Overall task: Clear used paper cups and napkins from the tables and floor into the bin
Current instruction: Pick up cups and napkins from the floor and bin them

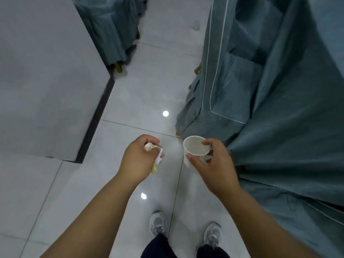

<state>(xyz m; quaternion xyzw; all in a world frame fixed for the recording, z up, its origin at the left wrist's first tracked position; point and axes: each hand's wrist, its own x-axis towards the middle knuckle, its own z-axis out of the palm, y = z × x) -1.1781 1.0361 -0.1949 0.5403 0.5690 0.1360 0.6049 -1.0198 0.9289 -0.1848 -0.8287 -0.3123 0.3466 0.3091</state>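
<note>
2 hands out front, apart: left hand [138, 159] clamps 1 crumpled napkin [157, 155]; right hand [214, 162] grips 1 upright paper cup [195, 149] at the rim, above tiled floor [141, 101] beside draped table [270, 90].

The floor [149, 86] is pale tile, smooth and glossy enough to mirror two ceiling lights. At the right of the frame hangs matt teal cloth [279, 108], softly creased, edged with thin white piping. The cup [195, 151] at lower centre looks like matt white paper (its inside faintly shiny). The napkin [158, 155] beside it is crumpled, rough paper.
</note>
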